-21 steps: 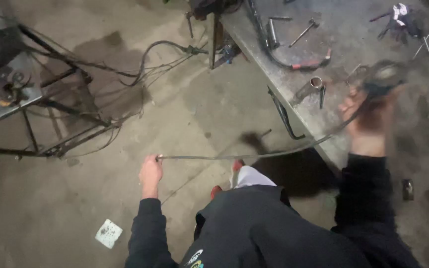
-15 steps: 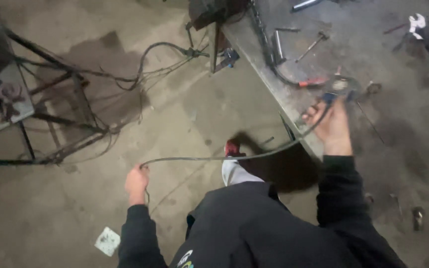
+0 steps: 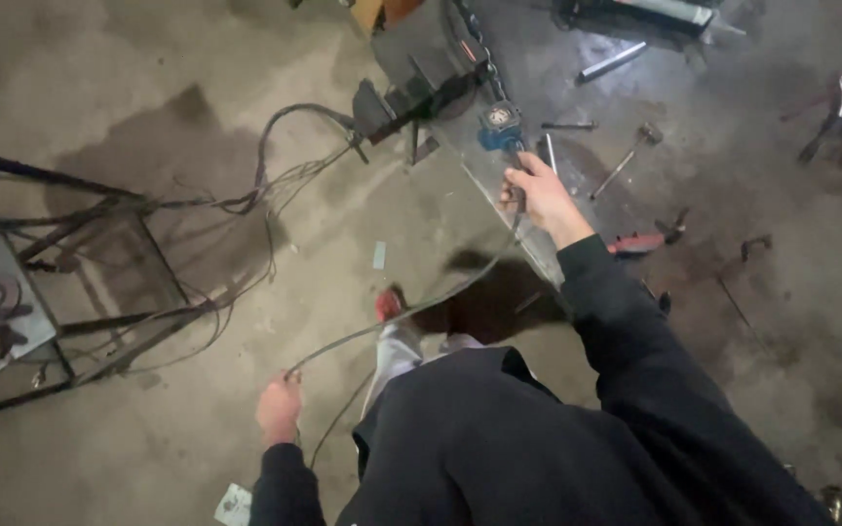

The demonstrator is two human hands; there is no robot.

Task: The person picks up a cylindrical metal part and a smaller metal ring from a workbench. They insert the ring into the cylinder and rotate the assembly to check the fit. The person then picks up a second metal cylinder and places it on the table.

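Fingers of the right hand [image 3: 538, 195] are closed around one end of a thin bent metal rod [image 3: 421, 304], now lifted to the worktop [image 3: 694, 195] edge beside a blue gauge [image 3: 499, 122]. The left hand [image 3: 280, 409] grips the other end, lower than before, over the concrete floor [image 3: 148, 78].

1 bent rod [image 3: 411, 312], 1 hammer [image 3: 628, 158], 2 hands.

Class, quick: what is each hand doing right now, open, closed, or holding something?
Left hand: closed around one end of the thin metal rod.
Right hand: closed around the rod's other end, at the workbench edge.
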